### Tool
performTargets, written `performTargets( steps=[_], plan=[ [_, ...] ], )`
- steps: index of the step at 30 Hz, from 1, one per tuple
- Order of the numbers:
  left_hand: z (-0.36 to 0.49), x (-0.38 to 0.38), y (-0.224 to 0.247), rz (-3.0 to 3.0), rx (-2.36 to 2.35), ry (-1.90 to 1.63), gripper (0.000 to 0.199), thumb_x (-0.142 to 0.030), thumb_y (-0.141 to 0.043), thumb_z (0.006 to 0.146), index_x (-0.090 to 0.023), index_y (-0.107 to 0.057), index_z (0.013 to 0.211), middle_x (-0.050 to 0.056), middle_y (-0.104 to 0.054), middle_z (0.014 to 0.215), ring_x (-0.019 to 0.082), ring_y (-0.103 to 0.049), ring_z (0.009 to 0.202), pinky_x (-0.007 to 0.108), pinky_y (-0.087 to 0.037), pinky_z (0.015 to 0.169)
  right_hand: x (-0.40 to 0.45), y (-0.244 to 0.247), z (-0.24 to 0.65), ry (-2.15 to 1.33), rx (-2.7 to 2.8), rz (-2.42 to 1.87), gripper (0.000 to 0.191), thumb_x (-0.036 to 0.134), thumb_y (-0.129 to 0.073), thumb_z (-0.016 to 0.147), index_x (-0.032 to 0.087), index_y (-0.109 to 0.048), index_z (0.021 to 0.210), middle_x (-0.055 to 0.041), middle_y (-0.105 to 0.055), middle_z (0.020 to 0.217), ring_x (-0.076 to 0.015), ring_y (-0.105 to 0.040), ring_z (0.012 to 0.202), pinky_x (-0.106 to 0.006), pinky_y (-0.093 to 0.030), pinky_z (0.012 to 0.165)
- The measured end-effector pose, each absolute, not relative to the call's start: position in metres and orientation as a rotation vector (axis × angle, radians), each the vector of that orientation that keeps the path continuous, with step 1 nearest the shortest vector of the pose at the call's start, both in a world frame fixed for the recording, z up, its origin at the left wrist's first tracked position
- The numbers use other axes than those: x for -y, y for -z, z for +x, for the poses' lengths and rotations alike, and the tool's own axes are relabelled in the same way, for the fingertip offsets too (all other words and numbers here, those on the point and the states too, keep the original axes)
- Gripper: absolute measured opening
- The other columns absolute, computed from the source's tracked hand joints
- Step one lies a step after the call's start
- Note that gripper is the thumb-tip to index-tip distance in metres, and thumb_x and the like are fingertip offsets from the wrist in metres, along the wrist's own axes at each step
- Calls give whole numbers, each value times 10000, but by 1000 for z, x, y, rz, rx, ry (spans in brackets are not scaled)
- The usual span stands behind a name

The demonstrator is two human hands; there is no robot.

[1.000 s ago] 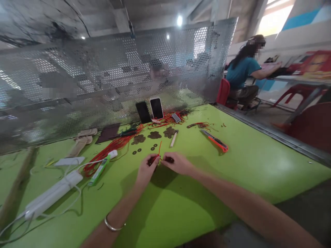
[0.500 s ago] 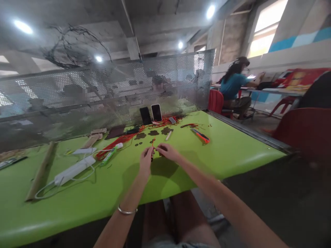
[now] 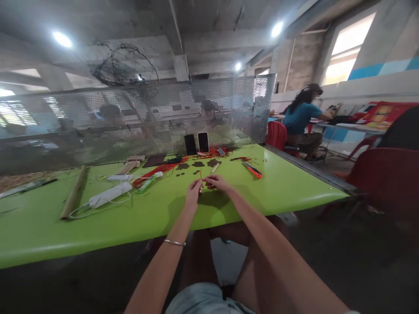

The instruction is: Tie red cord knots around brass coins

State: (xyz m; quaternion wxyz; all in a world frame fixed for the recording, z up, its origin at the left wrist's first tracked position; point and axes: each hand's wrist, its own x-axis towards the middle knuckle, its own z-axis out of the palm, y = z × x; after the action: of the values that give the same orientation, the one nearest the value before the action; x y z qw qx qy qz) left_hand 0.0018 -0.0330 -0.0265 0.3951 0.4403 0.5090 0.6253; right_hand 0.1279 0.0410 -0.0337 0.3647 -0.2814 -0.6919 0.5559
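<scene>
Pinching red cord: left grip, right grip, both nearly closed.

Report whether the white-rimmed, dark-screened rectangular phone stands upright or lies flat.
Upright: the white-rimmed phone stands on its short edge, dark screen facing the camera.

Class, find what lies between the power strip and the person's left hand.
In the head view, a slim green item lies there, nearer the power strip than the left hand.
</scene>
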Motion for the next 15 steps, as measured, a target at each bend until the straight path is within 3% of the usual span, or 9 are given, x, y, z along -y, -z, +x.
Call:
performTargets(
  steps=[8, 15],
  plan=[
    [5, 30, 30, 1215, -1170, -1533, 162, -255, -561, 842, -112, -583, 916, -8, -573, 733, 74, -516, 560, 208, -445, 506, -45, 35, 129, -1548, 1676, -691, 184, 284, -528, 873, 116, -580, 924, -20, -604, 837, -101, -579, 689, -268, -502, 636],
    [6, 33, 28, 1240, -1106, -1615, 178, -245, -676, 689, -162, -658, 846, -17, -579, 639, 48, -464, 500, 174, -345, 456, -38, 30, 135, -1653, 1576, -613, 169, 322, -637, 734, 167, -622, 797, -4, -592, 731, -80, -541, 655, -213, -461, 646]
  ],
)
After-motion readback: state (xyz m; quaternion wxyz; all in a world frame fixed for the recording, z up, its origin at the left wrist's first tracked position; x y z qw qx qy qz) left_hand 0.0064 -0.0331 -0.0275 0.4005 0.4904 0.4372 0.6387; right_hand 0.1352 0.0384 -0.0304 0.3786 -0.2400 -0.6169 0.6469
